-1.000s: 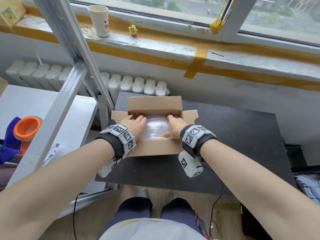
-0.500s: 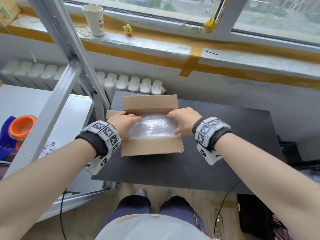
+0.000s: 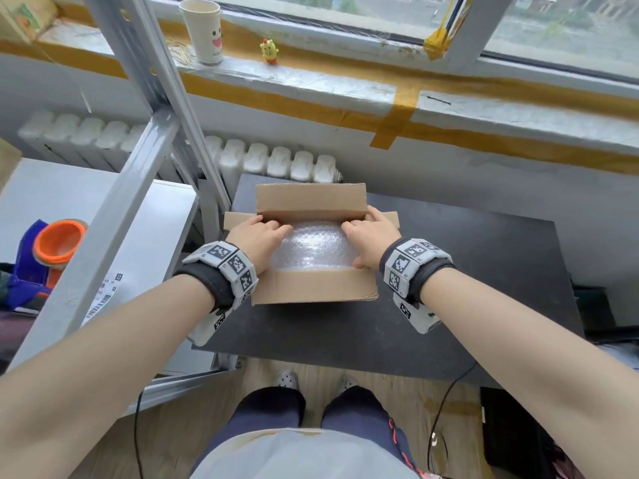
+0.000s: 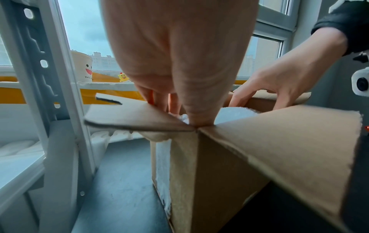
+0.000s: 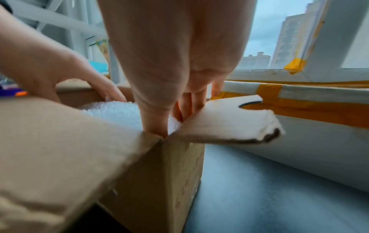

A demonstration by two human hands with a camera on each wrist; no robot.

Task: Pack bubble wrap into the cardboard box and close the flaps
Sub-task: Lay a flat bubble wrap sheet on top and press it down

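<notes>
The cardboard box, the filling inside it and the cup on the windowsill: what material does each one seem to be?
Cardboard box: brown corrugated cardboard, matte; a layered, frayed flap edge shows in the wrist views.
Bubble wrap: clear plastic film, glossy, with small bubbles catching highlights.
Cup: probably paper, matte white with a printed smiling face; coated or not, I cannot tell.

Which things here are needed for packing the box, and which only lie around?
Needed: cardboard box, bubble wrap, left hand, right hand.

Lying around: paper cup, yellow chick toy, orange tape roll, radiator.
</notes>
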